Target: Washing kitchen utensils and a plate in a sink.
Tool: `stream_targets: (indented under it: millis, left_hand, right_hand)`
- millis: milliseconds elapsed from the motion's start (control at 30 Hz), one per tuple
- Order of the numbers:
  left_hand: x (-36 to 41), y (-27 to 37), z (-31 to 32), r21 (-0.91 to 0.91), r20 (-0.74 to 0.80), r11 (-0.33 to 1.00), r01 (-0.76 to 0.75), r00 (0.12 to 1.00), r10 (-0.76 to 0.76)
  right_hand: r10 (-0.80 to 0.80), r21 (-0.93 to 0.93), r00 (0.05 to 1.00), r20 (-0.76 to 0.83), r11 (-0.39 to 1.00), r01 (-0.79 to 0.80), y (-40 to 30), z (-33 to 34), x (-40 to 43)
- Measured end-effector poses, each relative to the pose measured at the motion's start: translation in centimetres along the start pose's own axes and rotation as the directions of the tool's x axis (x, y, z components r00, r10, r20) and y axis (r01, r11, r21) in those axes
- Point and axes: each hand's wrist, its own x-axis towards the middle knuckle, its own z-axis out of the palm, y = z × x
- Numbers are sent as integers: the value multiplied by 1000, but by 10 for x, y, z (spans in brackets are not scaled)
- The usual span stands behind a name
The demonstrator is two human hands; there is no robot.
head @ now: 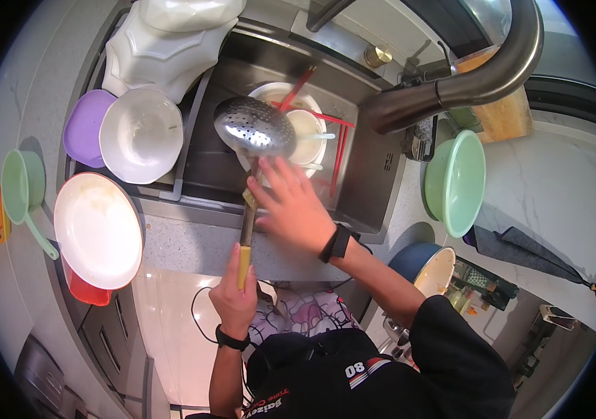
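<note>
My left hand (pixel 235 301) grips the yellow handle of a metal skimmer (pixel 257 130), whose perforated bowl hangs over the sink (pixel 209 173). Over the skimmer's neck is my right hand (pixel 298 207), blurred, its fingers stretched out. A small yellowish thing (pixel 249 198) shows at the shaft beside that hand; what it is, and whether the hand holds it, is unclear. Beneath the skimmer, a white bowl (pixel 306 137) sits inside a larger white bowl (pixel 272 90). Red chopsticks (pixel 339 160) lie across and beside them, and a pale spoon (pixel 321 136) rests in the inner bowl.
Left of the basin stand stacked white dishes (pixel 167 47), a white bowl (pixel 141 136), a purple dish (pixel 86 128), a red-rimmed oval dish (pixel 99 230) and a green ladle (pixel 23 180). The faucet (pixel 434 102) arches in from the right. A green basin (pixel 455 183) and blue pot (pixel 418 262) stand rightward.
</note>
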Motion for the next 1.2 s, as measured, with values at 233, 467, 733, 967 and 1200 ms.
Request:
stream_targets:
  millis: [233,467,733,967,1200]
  left_hand:
    - [-2,-2,-2,-7,25,999,32,999,-32]
    - [-3,-5,-6,-98,75,989,106,992,-99]
    - [-4,-10,-8,-148,147,971,186,975,-165]
    - [-12,-21,-3,-143,79,989,34,997,-23]
    - [-27,-34,-2,-33,84,998,-60,995,63]
  right_hand:
    - [-100,79,991,94,993,93,-9,-11,-9]
    - [-304,46,952,-37,951,305,18,5,2]
    - [-588,5,736,-336,780,626,35,2,24]
    - [-544,76,771,-332,799,596,31,-20,23]
    - [-112,330,831,-545,882,336,35,-53,0]
